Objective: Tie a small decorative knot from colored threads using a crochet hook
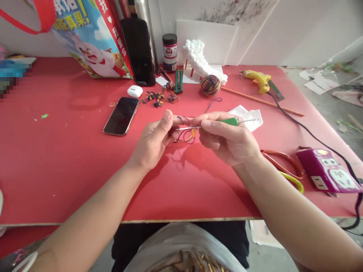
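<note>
My right hand [229,136] is closed around a crochet hook with a green handle [229,121]. The hook's thin metal shaft points left, towards my left hand [154,141]. Multicoloured yarn [187,132] loops between the two hands, with a small orange stitched bit [194,133] hanging below the shaft. My left hand has its thumb raised and its other fingers curled on the yarn. A strand leads from the hands back to a ball of variegated yarn [210,85] on the red table.
Small crocheted pieces [159,100], a green cutter [178,81] and a white knobbly model [195,56] lie behind my hands. Left are a phone [121,116] and an earbud case [135,91]. Right are a yellow glue gun [258,80], pliers [283,162] and a purple power strip [327,170].
</note>
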`<state>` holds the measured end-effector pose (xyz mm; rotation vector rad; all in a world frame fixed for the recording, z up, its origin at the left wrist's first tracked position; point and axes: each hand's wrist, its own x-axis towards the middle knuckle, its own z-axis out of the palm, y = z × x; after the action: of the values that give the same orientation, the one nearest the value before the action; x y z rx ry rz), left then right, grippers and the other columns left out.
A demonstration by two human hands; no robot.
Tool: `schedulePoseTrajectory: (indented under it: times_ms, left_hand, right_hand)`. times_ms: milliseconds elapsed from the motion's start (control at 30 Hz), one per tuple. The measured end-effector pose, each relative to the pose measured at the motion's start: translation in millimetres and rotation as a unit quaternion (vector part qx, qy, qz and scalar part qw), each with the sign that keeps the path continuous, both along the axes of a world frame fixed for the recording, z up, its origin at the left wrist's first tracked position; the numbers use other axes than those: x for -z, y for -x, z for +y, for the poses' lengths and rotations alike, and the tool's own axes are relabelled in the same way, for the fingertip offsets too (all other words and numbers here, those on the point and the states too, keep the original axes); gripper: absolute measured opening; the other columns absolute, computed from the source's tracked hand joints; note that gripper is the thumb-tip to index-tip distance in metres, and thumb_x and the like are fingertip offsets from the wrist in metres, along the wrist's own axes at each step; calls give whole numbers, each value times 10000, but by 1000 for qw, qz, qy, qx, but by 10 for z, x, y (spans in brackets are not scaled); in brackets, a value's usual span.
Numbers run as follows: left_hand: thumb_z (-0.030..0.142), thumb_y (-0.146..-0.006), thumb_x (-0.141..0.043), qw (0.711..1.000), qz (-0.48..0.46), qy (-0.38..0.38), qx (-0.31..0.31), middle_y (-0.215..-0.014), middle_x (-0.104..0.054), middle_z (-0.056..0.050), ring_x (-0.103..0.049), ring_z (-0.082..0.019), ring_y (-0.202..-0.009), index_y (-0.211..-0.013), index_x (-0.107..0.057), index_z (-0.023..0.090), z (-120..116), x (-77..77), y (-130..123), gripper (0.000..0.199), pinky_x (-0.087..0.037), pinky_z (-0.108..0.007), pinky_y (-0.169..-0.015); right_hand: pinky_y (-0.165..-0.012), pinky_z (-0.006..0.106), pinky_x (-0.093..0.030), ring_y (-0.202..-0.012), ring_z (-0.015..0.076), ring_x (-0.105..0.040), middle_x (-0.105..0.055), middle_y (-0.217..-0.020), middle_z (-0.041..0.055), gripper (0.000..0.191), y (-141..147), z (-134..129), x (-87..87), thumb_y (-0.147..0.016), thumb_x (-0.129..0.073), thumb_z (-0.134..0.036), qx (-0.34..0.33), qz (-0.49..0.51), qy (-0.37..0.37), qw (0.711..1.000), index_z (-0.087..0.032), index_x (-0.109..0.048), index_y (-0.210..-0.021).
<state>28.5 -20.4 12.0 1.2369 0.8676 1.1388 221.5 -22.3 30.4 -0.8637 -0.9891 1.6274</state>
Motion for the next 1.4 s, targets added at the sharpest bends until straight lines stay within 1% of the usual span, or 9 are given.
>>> schedulePoseTrajectory:
  times_ms: [67, 167, 300, 633, 800, 900, 1067, 1233, 1400]
  left_hand:
    - [745, -893, -723, 996, -68, 54, 26, -884, -755, -71, -628, -174, -767, -955, -863, 240, -24, 5, -51, 527, -497, -317, -662]
    - [533, -771, -944, 982, -142, 110, 51, -890, -767, -24, -619, -114, -724, -1007, -865, 244, -57, -11, -96, 381, -506, -258, -657]
    - [301, -701, -1009, 967, -196, 157, 37, -1013, -813, -21, -680, -89, -784, -1048, -868, 224, -82, -13, -113, 382, -557, -221, -763]
    - [255, -703, -1004, 972, -183, 143, 18, -933, -759, 17, -638, -82, -804, -1084, -879, 274, -87, 1, -87, 402, -539, -197, -734]
    - [249, -717, -995, 972, -186, 140, 22, -1074, -811, 3, -710, -154, -1015, -1079, -875, 308, -89, 27, -127, 386, -577, -284, -906]
    - [231, -705, -997, 970, -197, 141, 11, -1065, -821, 11, -722, -139, -963, -1070, -874, 310, -79, 42, -139, 393, -588, -281, -892]
    - [188, -713, -983, 968, -201, 150, -9, -861, -793, 20, -730, -111, -837, -1070, -873, 281, -93, 22, -138, 385, -569, -222, -762]
    - [194, -725, -978, 975, -172, 142, -25, -887, -802, 7, -758, -134, -878, -1047, -878, 272, -104, 16, -126, 346, -598, -239, -802]
    - [154, -692, -974, 981, -140, 127, -44, -942, -797, -3, -721, -126, -866, -1012, -883, 252, -77, 17, -106, 347, -612, -242, -805]
  right_hand:
    - [-442, 270, -261, -456, 69, -360, -589, -528, -31, 57, 23, -13, -6, -724, -863, -273, 34, -12, -10, 999, -231, -873, -760]
    - [-453, 292, -310, -448, 88, -371, -480, -463, -59, 29, 60, -48, -9, -734, -867, -259, 74, -28, -28, 996, -251, -874, -761]
    - [-466, 294, -317, -460, 88, -398, -565, -509, -37, 70, 86, -91, 19, -798, -844, -231, 85, -40, -53, 994, -264, -898, -828]
    - [-472, 290, -355, -460, 92, -442, -570, -506, -47, 63, 90, -99, 69, -811, -844, -230, 80, -62, -51, 994, -249, -891, -848]
    - [-466, 282, -340, -454, 85, -423, -561, -498, -48, 70, 91, -93, 66, -820, -837, -221, 88, -52, -55, 993, -253, -894, -847]
    - [-465, 279, -349, -456, 85, -429, -563, -504, -50, 73, 105, -95, 75, -819, -839, -224, 99, -58, -58, 992, -252, -892, -861]
    - [-460, 276, -358, -457, 83, -428, -561, -510, -56, 74, 138, -98, 106, -804, -852, -241, 122, -60, -55, 989, -233, -883, -870]
    - [-474, 282, -392, -474, 90, -446, -587, -549, -50, 77, 146, -116, 131, -822, -856, -258, 121, -77, -61, 988, -236, -874, -894]
    - [-494, 303, -425, -500, 107, -470, -656, -633, -19, 84, 138, -135, 149, -863, -852, -304, 114, -111, -96, 983, -257, -884, -926]
